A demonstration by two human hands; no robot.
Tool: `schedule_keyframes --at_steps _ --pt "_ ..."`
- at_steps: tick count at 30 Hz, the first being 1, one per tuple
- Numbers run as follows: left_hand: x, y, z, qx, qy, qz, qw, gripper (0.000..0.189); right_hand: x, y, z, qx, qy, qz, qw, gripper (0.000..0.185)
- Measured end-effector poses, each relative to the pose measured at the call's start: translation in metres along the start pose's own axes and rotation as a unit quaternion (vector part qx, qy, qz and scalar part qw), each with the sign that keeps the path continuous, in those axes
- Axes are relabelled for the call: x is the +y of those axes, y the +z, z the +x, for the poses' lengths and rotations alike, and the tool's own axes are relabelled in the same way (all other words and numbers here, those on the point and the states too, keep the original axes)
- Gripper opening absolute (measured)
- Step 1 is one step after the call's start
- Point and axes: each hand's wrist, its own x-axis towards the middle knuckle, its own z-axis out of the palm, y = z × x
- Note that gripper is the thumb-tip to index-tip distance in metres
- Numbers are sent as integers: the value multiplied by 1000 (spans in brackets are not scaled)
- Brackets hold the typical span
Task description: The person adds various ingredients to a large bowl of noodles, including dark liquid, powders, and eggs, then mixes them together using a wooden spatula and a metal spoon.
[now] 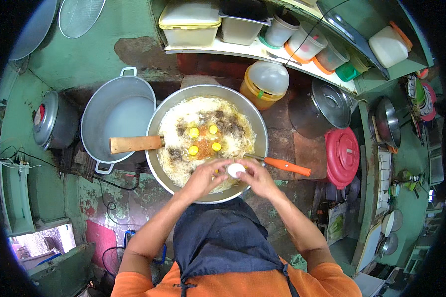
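A wide metal pan (263, 128) in front of me holds noodles (167, 122) with dark seasoning, reddish-brown granules (204, 143) and several raw egg yolks (213, 129). Over its near edge, my right hand (258, 178) has a white egg (236, 170) in its fingertips; whether the shell is cracked cannot be told. My left hand (204, 180) is just left of the egg, fingers spread and seemingly holding nothing. More yellow shows partly hidden below the hands. A wooden handle (135, 144) crosses the pan's left rim, and a utensil with an orange handle (287, 166) rests over the right rim.
Left of the pan stands a deep aluminum pot (115, 89) with cloudy liquid. A yellow tub (262, 94), a lidded dark pot (308, 115) and a red plastic lid (343, 157) are to the right. Containers (189, 33) line the shelf (223, 50) above.
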Motion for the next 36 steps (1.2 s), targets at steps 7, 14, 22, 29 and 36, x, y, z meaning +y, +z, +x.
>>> schedule_keyframes --at_steps 7,14,22,29,36 --pt "11 -47 38 20 -144 -147 978 35 -47 5 44 27 -79 86 993 36" --pt "11 -49 47 87 -126 -113 982 36 -76 1 53 93 -199 -80 972 44" --pt "17 -61 53 121 -91 -62 987 37 -85 9 75 118 -217 -140 959 44" --pt "13 -56 45 184 -31 -3 983 32 -80 17 81 116 -253 -158 947 44" --pt "3 -54 39 206 36 34 977 33 -76 24 81 141 -307 -175 925 44"
